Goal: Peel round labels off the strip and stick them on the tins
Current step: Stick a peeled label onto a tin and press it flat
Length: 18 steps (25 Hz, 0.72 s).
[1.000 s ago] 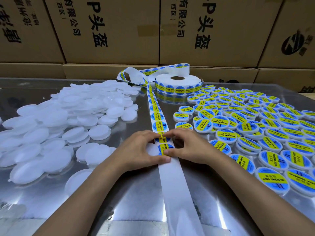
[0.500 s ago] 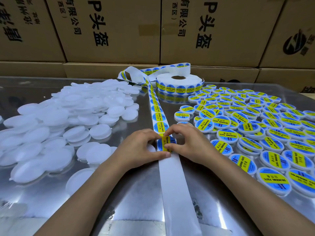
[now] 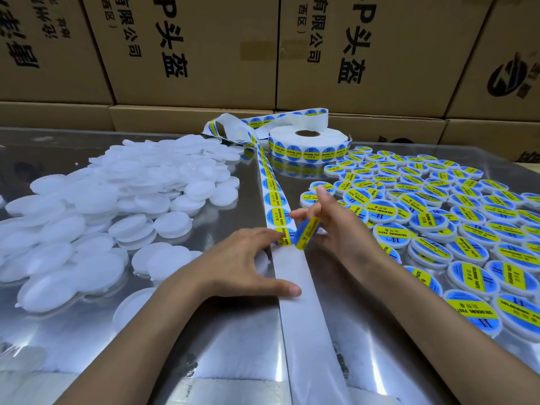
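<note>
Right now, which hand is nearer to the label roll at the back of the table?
Right. The right hand, pinching a peeled label, sits closer to the label roll; the left hand presses the strip nearer the person.

Packing/warehouse area: stacked printed cartons (image 3: 198,48) behind steel bench (image 3: 228,331) (piles of tins (image 3: 438,211), label roll (image 3: 306,141)).

1. You peeled a round blue label with a yellow band of dark print (image 3: 305,232).
2. You worked along a white paper backing strip (image 3: 298,285) that carried the same blue-and-yellow circles.
3. You had plain milky-white round tins (image 3: 122,197) piled beside it.
4. You had white-rimmed labelled tins (image 3: 432,217) showing blue and yellow.
5. You faced brown cardboard boxes (image 3: 204,48) printed with black characters.
</note>
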### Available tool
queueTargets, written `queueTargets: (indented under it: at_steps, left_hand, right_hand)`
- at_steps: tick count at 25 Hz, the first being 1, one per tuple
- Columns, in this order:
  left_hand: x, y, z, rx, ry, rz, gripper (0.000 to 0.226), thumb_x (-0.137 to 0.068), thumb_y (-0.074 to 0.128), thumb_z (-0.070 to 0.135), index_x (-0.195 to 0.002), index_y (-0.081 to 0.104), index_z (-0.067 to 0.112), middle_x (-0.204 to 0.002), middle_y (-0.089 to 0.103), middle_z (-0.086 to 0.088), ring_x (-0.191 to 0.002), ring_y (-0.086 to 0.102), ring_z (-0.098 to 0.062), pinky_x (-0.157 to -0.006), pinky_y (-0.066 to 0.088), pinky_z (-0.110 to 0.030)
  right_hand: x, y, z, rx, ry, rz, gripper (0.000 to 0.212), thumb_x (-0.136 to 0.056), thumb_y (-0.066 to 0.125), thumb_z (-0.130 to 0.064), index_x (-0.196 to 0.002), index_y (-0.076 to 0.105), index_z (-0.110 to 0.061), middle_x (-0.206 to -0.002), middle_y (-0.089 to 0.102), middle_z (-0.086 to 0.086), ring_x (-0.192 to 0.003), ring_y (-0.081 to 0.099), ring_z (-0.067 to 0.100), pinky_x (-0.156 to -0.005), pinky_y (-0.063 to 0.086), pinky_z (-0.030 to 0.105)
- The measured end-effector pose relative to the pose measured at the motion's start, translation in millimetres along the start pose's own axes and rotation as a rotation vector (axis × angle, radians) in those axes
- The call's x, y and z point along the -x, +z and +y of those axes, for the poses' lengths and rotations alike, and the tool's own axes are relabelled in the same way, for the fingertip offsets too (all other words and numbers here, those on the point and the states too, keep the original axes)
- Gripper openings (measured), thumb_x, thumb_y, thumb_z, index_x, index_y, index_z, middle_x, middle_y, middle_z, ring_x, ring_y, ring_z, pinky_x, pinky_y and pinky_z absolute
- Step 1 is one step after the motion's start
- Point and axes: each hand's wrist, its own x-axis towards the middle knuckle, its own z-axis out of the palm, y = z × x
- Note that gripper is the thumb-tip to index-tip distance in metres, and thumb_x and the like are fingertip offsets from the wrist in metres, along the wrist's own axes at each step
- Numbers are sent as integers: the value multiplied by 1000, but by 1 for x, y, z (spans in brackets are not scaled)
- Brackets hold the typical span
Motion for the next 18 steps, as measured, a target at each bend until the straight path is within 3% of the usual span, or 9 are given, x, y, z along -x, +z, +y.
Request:
queueTargets:
  at_steps: [2, 4, 7, 10, 13, 16, 18]
  left_hand:
    - [1, -5, -6, -44, -16, -5, 108, -41, 54, 91, -137, 33, 44, -135, 33, 30, -123, 28, 7, -104, 26, -14]
    - [3, -11, -14, -141, -89, 26, 112, -33, 54, 92, -132, 34, 44, -129, 34, 24, -118, 31, 0, -100, 31, -23]
    - [8, -20, -24, -150, -236, 111, 94, -26, 56, 91, -100, 48, 35, -104, 44, 19, -94, 45, -3, -78, 40, -23]
    - [9, -24, -28, -70, -303, 157, 71, -32, 65, 84, -78, 55, 31, -79, 57, 15, -69, 53, 2, -57, 41, -21]
    - [5, -20, -24, -43, -249, 308, 55, -48, 75, 66, -85, 52, 31, -79, 56, 16, -70, 53, 1, -54, 37, -20]
    - [-1, -11, -11, 15, -67, 510, 50, -61, 81, 43, -98, 51, 28, -90, 55, 17, -75, 48, 1, -63, 39, -11]
    - [-4, -5, -1, 26, 47, 557, 52, -64, 82, 35, -106, 54, 21, -98, 58, 12, -77, 44, 6, -68, 36, -5]
  right_hand:
    - [1, -1, 0, -116, 23, -9, 32, -77, 56, -53, -64, 67, -27, -87, 71, -6, -89, 65, 10, -87, 50, 33]
    - [1, -3, 1, -170, 46, -25, 19, -77, 62, -45, -80, 68, -27, -90, 69, -6, -90, 64, 10, -84, 50, 30]
    - [2, -2, 1, -175, 84, -62, 10, -80, 63, -36, -84, 67, -27, -93, 69, -6, -90, 64, 9, -79, 52, 28]
    - [4, -2, 0, -226, 104, -89, 18, -67, 68, -36, -82, 68, -26, -97, 69, -2, -95, 65, 15, -90, 52, 35]
    - [3, -4, 1, -235, 121, -99, 28, -66, 69, -35, -90, 63, -22, -99, 69, -1, -95, 66, 16, -95, 49, 36]
    - [3, -4, 3, -249, 108, -99, 26, -66, 70, -34, -88, 62, -22, -95, 70, -3, -90, 67, 11, -90, 51, 30]
    - [4, -3, 3, -252, 84, -111, 22, -68, 70, -33, -86, 64, -22, -94, 71, -3, -90, 67, 9, -86, 52, 28]
